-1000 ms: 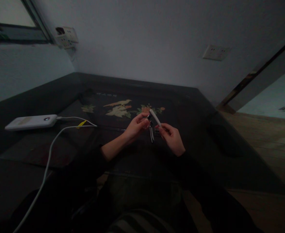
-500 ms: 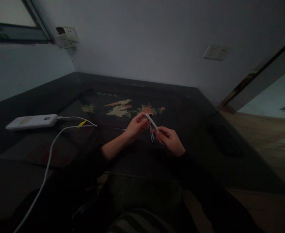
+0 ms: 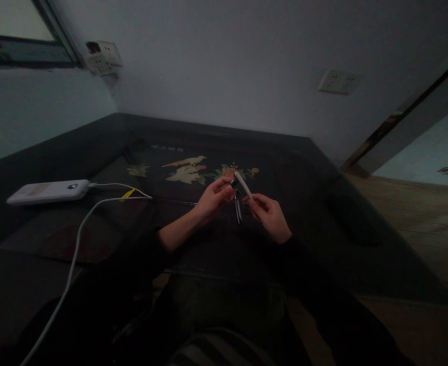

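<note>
My right hand (image 3: 272, 219) is closed around the lower end of a slim white pen-like rod (image 3: 243, 185), which slants up and to the left. Fingers pinched, my left hand (image 3: 214, 197) holds a small dark piece (image 3: 234, 182) right beside the rod's upper end; whether the two touch I cannot tell. Below and between the hands shows a narrow dark strip with light edges (image 3: 238, 209); it may be a separate item or a reflection in the glossy tabletop. Dim light hides the finer details.
The dark glossy table (image 3: 208, 244) bears a bird-and-flower picture (image 3: 187, 170). At left lies a white power bank (image 3: 50, 191) with a white cable (image 3: 79, 234) and yellow tag (image 3: 127, 194). Wall sockets (image 3: 340, 81) are behind, and a dark flat shape (image 3: 353, 221) is at right.
The white rod's upper end has come out of my left fingers and moved slightly up and right. The small dark piece now shows in my left hand.
</note>
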A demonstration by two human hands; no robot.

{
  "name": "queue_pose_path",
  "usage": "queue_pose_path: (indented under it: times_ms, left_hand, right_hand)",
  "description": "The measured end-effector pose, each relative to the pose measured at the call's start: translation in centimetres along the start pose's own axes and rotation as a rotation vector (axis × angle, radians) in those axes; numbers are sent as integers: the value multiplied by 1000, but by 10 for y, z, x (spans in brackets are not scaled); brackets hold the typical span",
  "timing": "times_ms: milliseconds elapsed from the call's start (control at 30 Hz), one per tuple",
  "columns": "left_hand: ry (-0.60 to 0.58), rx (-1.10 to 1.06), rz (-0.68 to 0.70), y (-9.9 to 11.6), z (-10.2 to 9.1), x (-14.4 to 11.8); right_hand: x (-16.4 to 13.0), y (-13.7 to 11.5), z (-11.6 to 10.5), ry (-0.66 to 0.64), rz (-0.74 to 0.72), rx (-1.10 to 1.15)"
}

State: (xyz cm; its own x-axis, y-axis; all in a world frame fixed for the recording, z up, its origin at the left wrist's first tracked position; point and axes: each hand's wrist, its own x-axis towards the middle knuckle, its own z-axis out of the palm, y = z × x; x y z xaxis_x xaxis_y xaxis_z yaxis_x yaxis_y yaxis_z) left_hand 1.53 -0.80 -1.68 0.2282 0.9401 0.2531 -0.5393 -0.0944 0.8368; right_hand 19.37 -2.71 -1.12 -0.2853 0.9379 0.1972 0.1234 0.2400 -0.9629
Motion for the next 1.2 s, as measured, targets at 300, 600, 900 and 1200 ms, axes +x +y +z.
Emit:
queue_pose_path:
  times_ms: [300, 600, 900, 1200]
  left_hand:
    - [54, -50, -33, 3, 4, 0]
    - [31, -38, -31, 0, 0, 2]
    - [6, 2, -18, 0, -1, 0]
    - [21, -6, -21, -4, -4, 2]
  right_hand:
    - [-6, -5, 4, -130, 12, 57]
    - [-3, -5, 3, -127, 25, 67]
    - [1, 1, 1, 5, 13, -17]
    - [-2, -2, 3, -62, 6, 7]
